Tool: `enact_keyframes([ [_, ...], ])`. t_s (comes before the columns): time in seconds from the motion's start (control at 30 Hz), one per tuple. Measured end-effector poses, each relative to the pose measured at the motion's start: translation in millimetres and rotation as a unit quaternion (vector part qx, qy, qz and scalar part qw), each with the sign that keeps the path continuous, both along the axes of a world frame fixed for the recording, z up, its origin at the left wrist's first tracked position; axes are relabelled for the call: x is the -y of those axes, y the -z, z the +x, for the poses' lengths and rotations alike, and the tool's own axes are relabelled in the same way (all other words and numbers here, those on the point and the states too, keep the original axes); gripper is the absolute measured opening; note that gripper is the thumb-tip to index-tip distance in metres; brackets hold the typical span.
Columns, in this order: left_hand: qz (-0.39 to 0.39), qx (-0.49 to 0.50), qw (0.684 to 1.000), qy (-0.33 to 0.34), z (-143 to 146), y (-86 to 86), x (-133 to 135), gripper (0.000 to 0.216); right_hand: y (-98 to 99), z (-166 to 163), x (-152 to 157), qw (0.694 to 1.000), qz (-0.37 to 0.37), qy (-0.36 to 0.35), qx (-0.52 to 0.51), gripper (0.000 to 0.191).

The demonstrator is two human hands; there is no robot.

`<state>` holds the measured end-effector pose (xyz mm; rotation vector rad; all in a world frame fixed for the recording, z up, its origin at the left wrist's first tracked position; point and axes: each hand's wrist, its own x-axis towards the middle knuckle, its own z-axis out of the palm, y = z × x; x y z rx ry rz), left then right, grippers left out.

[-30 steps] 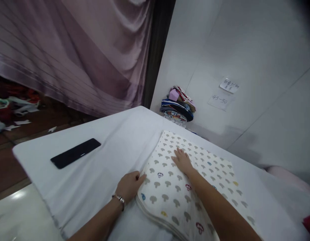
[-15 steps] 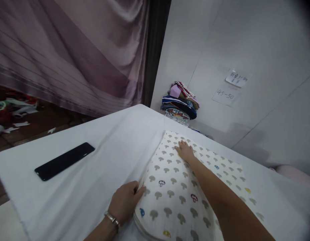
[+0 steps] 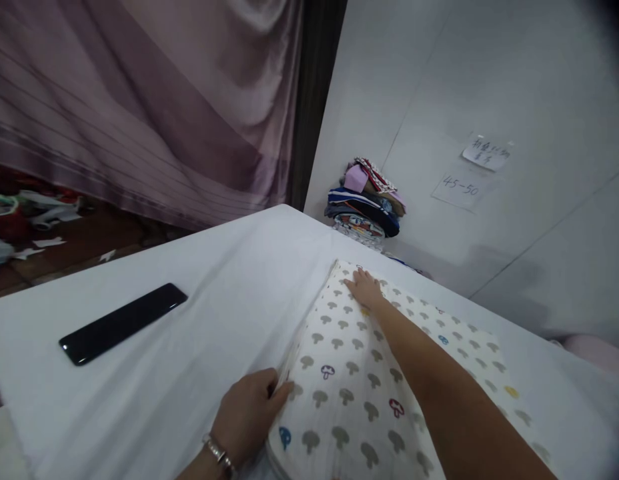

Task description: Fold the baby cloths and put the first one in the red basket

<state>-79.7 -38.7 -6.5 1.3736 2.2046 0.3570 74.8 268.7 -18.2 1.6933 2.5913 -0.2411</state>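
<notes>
A folded white cloth (image 3: 339,400) printed with grey and a few coloured mushrooms lies on the white-covered table (image 3: 224,293). Its near end bulges up in a rounded fold. My left hand (image 3: 249,407), with a bracelet at the wrist, pinches the cloth's left edge near that fold, thumb on top and the other fingers tucked beneath, out of sight. Farther off, my right hand (image 3: 365,288) rests flat on the cloth near its far left corner, fingers spread. My right forearm crosses over the middle of the cloth and hides part of it.
A black phone (image 3: 123,323) lies on the table's left side. Past the far edge, a pile of folded clothes (image 3: 367,200) stands against the white wall (image 3: 404,80), which bears handwritten paper notes (image 3: 485,153). A pinkish curtain (image 3: 189,113) hangs behind; scraps litter the floor (image 3: 49,243).
My right hand has slid a little farther toward the cloth's far left corner. My left hand keeps its hold on the edge. The camera view has shifted slightly.
</notes>
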Motion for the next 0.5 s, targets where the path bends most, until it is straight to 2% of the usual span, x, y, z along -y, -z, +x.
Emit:
enact_keyframes([
  [0.1, -0.002, -0.006, 1.0, -0.004, 0.3, 2.9, -0.1, 0.037, 2.0, -7.1, 7.1, 0.999, 0.019, -0.026, -0.015, 0.061],
  [0.2, -0.001, -0.008, 1.0, -0.003, 0.1, 5.1, -0.4, 0.037, 4.0, -13.6, 9.7, 0.999, -0.011, -0.05, -0.019, 0.062],
  [0.33, -0.002, -0.013, 1.0, 0.0, -0.1, 4.9, -0.4, 0.038, -0.6, -17.6, 8.3, 0.999, -0.031, -0.045, 0.002, 0.063],
  [0.43, 0.003, -0.016, 1.0, 0.012, -0.1, 2.0, 0.2, 0.038, -6.6, -4.6, 14.2, 0.998, -0.026, -0.061, 0.003, 0.063],
  [0.5, 0.002, -0.017, 1.0, 0.021, 0.0, -0.8, 0.4, 0.038, -8.9, 17.1, 22.2, 0.998, -0.015, -0.053, 0.002, 0.063],
])
